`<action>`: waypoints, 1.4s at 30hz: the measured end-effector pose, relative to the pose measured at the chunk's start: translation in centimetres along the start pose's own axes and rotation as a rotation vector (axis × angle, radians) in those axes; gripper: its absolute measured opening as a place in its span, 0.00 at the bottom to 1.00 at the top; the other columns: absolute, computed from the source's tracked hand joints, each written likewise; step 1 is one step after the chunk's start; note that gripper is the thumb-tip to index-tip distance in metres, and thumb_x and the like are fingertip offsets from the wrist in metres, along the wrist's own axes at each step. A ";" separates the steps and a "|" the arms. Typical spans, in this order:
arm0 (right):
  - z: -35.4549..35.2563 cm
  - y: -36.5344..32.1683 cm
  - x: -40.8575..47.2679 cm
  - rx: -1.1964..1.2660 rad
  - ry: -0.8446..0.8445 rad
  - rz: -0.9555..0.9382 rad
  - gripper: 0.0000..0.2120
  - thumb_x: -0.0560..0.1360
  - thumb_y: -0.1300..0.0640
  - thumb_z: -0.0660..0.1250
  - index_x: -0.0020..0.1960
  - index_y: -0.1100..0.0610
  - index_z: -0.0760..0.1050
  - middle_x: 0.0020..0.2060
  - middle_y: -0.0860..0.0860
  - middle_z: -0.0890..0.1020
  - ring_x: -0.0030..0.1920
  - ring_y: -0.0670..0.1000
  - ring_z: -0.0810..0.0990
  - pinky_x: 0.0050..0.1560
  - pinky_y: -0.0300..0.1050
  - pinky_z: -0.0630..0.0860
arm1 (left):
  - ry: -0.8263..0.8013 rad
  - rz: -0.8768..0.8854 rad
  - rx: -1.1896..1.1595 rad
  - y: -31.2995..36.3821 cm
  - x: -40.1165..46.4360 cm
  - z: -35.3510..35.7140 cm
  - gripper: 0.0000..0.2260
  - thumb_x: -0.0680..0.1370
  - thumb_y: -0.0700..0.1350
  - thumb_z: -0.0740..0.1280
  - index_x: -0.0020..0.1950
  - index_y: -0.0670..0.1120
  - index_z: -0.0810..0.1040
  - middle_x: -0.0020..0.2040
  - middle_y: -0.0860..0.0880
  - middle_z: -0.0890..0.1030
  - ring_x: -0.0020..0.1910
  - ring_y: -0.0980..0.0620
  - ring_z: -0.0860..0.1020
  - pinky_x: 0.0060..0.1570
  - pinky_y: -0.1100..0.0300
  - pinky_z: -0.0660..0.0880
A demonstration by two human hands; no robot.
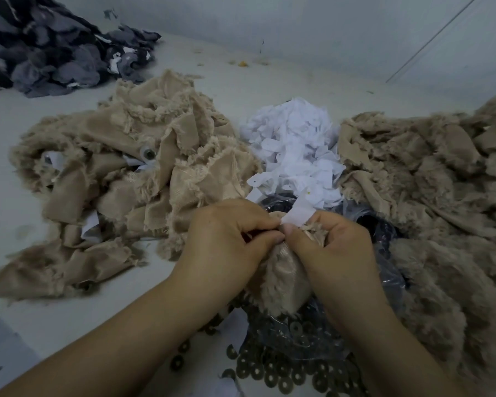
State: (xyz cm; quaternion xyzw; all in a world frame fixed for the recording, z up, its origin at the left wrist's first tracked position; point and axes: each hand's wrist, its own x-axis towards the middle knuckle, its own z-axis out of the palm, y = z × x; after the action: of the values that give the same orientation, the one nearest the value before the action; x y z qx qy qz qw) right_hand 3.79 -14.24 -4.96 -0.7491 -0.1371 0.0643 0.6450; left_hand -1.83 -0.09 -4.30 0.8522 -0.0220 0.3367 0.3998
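Over the washer bag (pixel 301 338), left hand (pixel 226 242) and right hand (pixel 337 249) both pinched the beige plush piece (pixel 284 282) at its top, thumbs touching, probably to steady it for the white tab (pixel 298 214).

My worktop (pixel 241 81) carries a left beige heap (pixel 132 167) and a right beige heap (pixel 427 181), white scraps (pixel 295 144) between them. Grey cloth (pixel 55 53) lies far left, washers (pixel 269 371) nearest me.

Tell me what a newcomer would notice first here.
At centre, the left hand and right hand pinch a beige furry piece with a white slip at its top. A left fur heap and a right fur heap flank them, with a white scrap pile beyond and dark rings in the foreground.
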 end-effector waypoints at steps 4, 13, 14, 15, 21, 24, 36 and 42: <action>0.3 -0.2 -0.3 0.108 -0.048 0.043 0.04 0.77 0.62 0.71 0.47 0.57 0.85 0.41 0.52 0.87 0.46 0.53 0.86 0.52 0.59 0.82 | -0.008 -0.008 0.027 -0.5 -0.3 0.3 0.05 0.69 0.40 0.77 0.43 0.42 0.87 0.40 0.50 0.84 0.40 0.58 0.80 0.42 0.64 0.78; 0.8 -0.1 -0.6 0.145 -0.048 -0.021 0.06 0.78 0.64 0.68 0.48 0.61 0.84 0.41 0.50 0.87 0.44 0.47 0.86 0.47 0.38 0.82 | 0.009 0.081 0.159 -0.4 -1.0 1.4 0.05 0.72 0.39 0.72 0.38 0.39 0.85 0.38 0.48 0.81 0.35 0.55 0.78 0.37 0.62 0.75; 0.8 -0.1 -0.5 0.152 -0.042 -0.029 0.06 0.78 0.65 0.67 0.48 0.61 0.84 0.41 0.50 0.87 0.44 0.46 0.86 0.46 0.36 0.81 | 0.011 0.085 0.160 -0.4 -0.9 1.5 0.05 0.72 0.38 0.72 0.38 0.39 0.85 0.38 0.47 0.81 0.35 0.54 0.79 0.37 0.60 0.75; 0.8 0.0 -0.5 0.156 -0.035 -0.035 0.07 0.78 0.65 0.67 0.48 0.61 0.84 0.42 0.50 0.87 0.44 0.46 0.86 0.46 0.34 0.80 | 0.015 0.090 0.157 -0.3 -0.8 1.6 0.04 0.72 0.38 0.72 0.37 0.39 0.85 0.38 0.46 0.81 0.35 0.53 0.79 0.36 0.59 0.75; 0.9 0.5 -0.5 0.107 -0.004 -0.071 0.08 0.78 0.64 0.67 0.46 0.56 0.84 0.41 0.46 0.87 0.44 0.43 0.85 0.45 0.33 0.79 | 0.016 0.110 0.136 -0.6 -0.8 1.8 0.02 0.71 0.37 0.73 0.38 0.40 0.85 0.37 0.46 0.81 0.35 0.53 0.79 0.37 0.57 0.76; 0.9 0.6 -0.5 0.089 -0.004 -0.087 0.07 0.79 0.63 0.67 0.47 0.55 0.84 0.42 0.46 0.87 0.44 0.44 0.85 0.45 0.34 0.80 | 0.024 0.114 0.117 -0.8 -0.6 1.8 0.01 0.71 0.37 0.74 0.41 0.40 0.86 0.38 0.47 0.81 0.37 0.55 0.79 0.38 0.60 0.76; 0.8 0.0 -0.6 0.046 0.009 -0.105 0.10 0.79 0.59 0.67 0.42 0.61 0.84 0.37 0.63 0.83 0.41 0.66 0.81 0.41 0.64 0.80 | -0.044 -0.347 -0.293 0.1 0.7 -0.2 0.02 0.72 0.43 0.76 0.42 0.47 0.86 0.38 0.50 0.84 0.38 0.49 0.82 0.39 0.52 0.81; 0.7 0.2 -0.5 -0.013 0.031 -0.120 0.13 0.77 0.57 0.69 0.35 0.61 0.79 0.23 0.50 0.70 0.26 0.45 0.66 0.26 0.43 0.65 | -0.113 -0.439 -0.294 -0.3 1.6 0.0 0.06 0.74 0.39 0.73 0.37 0.46 0.83 0.33 0.48 0.83 0.33 0.49 0.81 0.36 0.56 0.80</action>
State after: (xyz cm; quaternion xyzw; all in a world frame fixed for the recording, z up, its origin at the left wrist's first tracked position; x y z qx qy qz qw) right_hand 3.18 -13.73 -5.32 -0.7447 -0.1722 0.0133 0.6447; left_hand -0.55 0.49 -3.53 0.7869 0.0925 0.1870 0.5807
